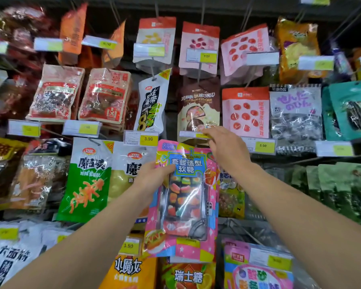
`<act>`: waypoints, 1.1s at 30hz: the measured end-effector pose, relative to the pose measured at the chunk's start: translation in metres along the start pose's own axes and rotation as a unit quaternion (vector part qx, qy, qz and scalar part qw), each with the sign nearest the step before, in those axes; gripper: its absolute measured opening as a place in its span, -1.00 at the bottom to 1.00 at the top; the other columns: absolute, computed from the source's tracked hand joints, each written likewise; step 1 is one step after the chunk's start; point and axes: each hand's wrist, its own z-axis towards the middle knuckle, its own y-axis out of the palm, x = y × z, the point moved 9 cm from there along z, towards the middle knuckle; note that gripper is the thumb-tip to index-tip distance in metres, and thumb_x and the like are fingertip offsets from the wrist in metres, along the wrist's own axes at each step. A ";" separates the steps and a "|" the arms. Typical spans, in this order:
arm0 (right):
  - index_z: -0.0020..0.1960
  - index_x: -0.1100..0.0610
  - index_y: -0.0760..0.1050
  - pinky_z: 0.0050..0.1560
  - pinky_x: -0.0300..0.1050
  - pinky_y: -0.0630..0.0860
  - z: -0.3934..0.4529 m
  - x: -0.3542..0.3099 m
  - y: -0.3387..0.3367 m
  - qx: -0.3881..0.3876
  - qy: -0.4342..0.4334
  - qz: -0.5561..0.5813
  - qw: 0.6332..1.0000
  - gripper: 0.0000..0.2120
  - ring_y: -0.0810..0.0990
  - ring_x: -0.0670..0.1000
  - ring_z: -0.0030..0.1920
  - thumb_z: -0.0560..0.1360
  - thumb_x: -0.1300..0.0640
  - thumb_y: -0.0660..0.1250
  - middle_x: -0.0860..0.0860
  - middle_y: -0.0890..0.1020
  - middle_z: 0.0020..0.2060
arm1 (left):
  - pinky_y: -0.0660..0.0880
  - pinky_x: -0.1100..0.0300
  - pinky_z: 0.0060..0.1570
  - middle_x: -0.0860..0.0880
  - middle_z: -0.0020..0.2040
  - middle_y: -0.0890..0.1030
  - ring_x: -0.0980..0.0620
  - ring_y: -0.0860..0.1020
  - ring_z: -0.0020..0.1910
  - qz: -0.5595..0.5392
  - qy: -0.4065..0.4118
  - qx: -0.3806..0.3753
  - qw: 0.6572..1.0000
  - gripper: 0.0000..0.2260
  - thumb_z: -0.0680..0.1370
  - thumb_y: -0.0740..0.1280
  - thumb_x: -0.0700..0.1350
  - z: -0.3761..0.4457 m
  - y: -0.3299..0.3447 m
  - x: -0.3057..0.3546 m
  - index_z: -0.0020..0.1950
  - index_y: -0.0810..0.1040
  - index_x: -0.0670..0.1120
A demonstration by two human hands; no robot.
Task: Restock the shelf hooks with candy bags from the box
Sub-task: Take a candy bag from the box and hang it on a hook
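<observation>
We are facing a wall of glossy plastic snack pouches hanging on thin wire hooks, each hook ending in a clear price-tag holder with a yellow label. The largest item in front of us is the pink gummy candy bag [186,197], a flat rectangular film pouch with a clear window showing coloured gummies; it is hanging upright at centre, overlapping the white-and-green pouch [86,180] and its partly hidden neighbour to the left. Our left hand [154,174] is gripping the bag's left edge, thumb pressed across its blue label. Our right hand [227,149] is reaching above the bag's top edge, its curled fingers pinching the price-tag holder [193,134] below the brown chocolate pouch [198,107]. We are holding one candy bag; two legible 3.90 tags [148,139] are showing.
</observation>
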 end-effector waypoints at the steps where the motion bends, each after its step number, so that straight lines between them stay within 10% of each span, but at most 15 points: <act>1: 0.39 0.00 0.47 0.08 0.12 0.56 0.001 0.001 -0.001 0.004 0.005 0.013 1.000 -0.65 0.57 0.14 0.18 0.65 0.17 0.16 0.01 0.56 0.28 | 0.59 0.16 -0.14 -0.10 -0.17 0.71 -0.03 0.67 -0.28 0.003 0.004 -0.003 1.000 -0.96 0.51 0.40 -0.24 0.001 0.003 0.002 -0.10 0.65 -0.17; 4: 0.30 -0.01 0.56 0.09 0.12 0.57 0.006 0.007 -0.007 0.022 0.033 0.065 0.997 -0.70 0.60 0.14 0.15 0.64 0.15 0.17 0.01 0.64 0.20 | 0.50 0.27 -0.37 -0.10 -0.23 0.64 0.06 0.58 -0.46 0.008 0.008 -0.006 1.000 -0.94 0.52 0.38 -0.24 0.003 0.012 0.011 -0.05 0.62 -0.22; 12: 0.19 -0.03 0.62 -0.10 0.07 0.59 0.010 0.015 -0.003 0.018 0.065 0.123 0.990 -0.75 0.61 0.08 -0.11 0.64 0.08 0.19 0.02 0.70 -0.03 | 0.53 0.14 -0.19 -0.06 -0.25 0.67 0.00 0.60 -0.30 0.020 -0.010 0.015 1.000 -0.93 0.53 0.40 -0.20 0.024 0.022 0.010 -0.16 0.62 -0.13; 20: 0.30 0.01 0.56 0.14 0.04 0.53 0.000 0.011 -0.002 0.015 0.036 0.118 0.992 -0.70 0.56 0.07 0.19 0.65 0.11 0.15 -0.02 0.61 0.24 | 0.58 -0.16 0.09 -0.21 -0.07 0.70 -0.21 0.67 -0.04 0.021 -0.058 0.005 0.998 -0.91 0.48 0.47 -0.18 0.025 0.033 -0.006 -0.09 0.63 -0.17; 33: 0.26 0.04 0.59 0.17 0.07 0.51 0.004 0.013 0.002 0.024 0.033 0.140 0.989 -0.72 0.57 0.07 0.19 0.65 0.11 0.17 -0.01 0.63 0.20 | 0.65 0.01 -0.15 -0.19 -0.24 0.70 -0.10 0.62 -0.37 0.009 -0.026 0.026 0.999 -0.88 0.50 0.45 -0.19 0.038 0.033 0.000 -0.08 0.63 -0.25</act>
